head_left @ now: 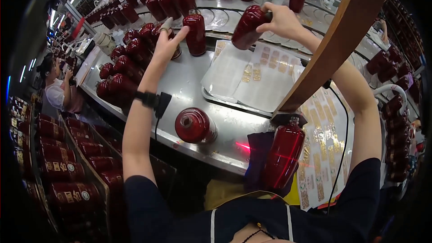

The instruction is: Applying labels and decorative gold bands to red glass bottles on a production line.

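Note:
At the far side of the bench, my right hand (284, 21) grips a glossy dark red glass bottle (247, 28) by its neck end. That bottle is tilted, its base toward the lower left, above white sheets (227, 78) with gold labels. My left hand (167, 45) has thumb and forefinger spread beside an upright red bottle (195, 36); a pale cover sits on a fingertip. Whether the thumb touches that bottle is unclear, and the other fingers are hidden. Nearer me stand an open-necked red bottle (194, 126) and, on dark cloth, a bottle lying tilted (283, 155) under a red laser line.
Many red bottles lie grouped (128, 65) at the left, and others stand along a curved conveyor (220, 15). A slanting wooden post (330, 47) rises between my right arm and the sheets. Gold label sheets (321, 148) lie right. Another person (60, 90) sits far left.

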`<state>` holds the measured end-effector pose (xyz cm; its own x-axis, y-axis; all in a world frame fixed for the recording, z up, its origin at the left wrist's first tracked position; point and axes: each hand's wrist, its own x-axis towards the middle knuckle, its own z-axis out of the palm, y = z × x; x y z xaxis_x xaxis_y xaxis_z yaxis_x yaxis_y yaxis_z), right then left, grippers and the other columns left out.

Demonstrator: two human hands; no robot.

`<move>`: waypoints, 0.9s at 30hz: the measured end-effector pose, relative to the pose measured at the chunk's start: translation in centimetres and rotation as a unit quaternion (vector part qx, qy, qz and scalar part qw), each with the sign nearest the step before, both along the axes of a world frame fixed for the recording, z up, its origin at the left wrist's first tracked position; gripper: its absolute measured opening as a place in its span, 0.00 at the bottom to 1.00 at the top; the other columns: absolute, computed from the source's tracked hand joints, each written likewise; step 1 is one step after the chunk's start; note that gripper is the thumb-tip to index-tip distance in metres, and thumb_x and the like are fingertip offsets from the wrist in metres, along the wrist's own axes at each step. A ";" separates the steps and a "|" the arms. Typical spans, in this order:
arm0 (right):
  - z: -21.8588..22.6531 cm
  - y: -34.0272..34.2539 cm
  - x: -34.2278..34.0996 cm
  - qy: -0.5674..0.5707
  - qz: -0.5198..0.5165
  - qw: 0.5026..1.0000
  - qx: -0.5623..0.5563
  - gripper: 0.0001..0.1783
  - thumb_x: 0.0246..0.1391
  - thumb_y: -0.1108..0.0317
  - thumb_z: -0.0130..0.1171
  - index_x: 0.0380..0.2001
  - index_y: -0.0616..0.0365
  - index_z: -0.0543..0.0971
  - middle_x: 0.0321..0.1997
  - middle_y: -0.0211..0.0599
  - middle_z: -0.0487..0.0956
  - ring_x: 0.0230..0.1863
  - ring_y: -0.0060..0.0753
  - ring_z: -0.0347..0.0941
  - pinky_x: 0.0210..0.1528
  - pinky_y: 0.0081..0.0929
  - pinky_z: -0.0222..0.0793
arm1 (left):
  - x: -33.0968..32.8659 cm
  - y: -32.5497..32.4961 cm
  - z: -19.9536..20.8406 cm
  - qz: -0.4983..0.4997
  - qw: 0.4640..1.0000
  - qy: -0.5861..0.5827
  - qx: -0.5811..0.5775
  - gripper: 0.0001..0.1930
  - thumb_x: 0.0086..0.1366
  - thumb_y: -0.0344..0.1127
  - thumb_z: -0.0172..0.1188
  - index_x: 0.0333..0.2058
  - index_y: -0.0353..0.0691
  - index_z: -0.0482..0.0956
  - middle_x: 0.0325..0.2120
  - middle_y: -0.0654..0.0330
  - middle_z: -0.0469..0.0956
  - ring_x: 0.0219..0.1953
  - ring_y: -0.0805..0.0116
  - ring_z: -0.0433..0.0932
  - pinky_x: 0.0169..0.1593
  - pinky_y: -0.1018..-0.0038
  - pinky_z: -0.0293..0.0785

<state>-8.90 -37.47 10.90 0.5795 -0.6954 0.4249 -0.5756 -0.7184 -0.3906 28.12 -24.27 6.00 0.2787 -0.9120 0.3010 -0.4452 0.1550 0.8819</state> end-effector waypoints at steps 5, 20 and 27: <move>0.0 2.0 2.9 -0.028 0.037 0.998 0.045 0.30 0.40 0.63 0.81 0.47 0.62 0.81 0.46 0.50 0.87 0.49 0.52 0.84 0.53 0.42 0.78 | -0.3 -9.4 -1.8 0.013 0.988 -0.157 0.005 0.55 0.49 0.55 0.81 0.68 0.31 0.64 0.63 0.39 0.71 0.65 0.50 0.74 0.68 0.64 0.69; -0.7 2.8 9.3 -0.120 0.114 0.984 -0.071 0.27 0.40 0.67 0.80 0.42 0.57 0.77 0.43 0.46 0.84 0.49 0.58 0.80 0.48 0.49 0.74 | -2.1 0.9 -2.1 0.120 0.985 -0.031 -0.117 0.39 0.43 0.30 0.80 0.54 0.37 0.70 0.49 0.55 0.74 0.51 0.60 0.76 0.58 0.67 0.74; -2.0 3.6 15.0 0.004 0.208 0.978 -0.012 0.33 0.39 0.62 0.81 0.47 0.59 0.76 0.47 0.48 0.83 0.53 0.59 0.78 0.52 0.51 0.74 | -4.4 12.8 -0.8 0.057 0.997 0.039 -0.025 0.40 0.45 0.21 0.80 0.57 0.42 0.70 0.51 0.62 0.75 0.53 0.70 0.76 0.59 0.70 0.76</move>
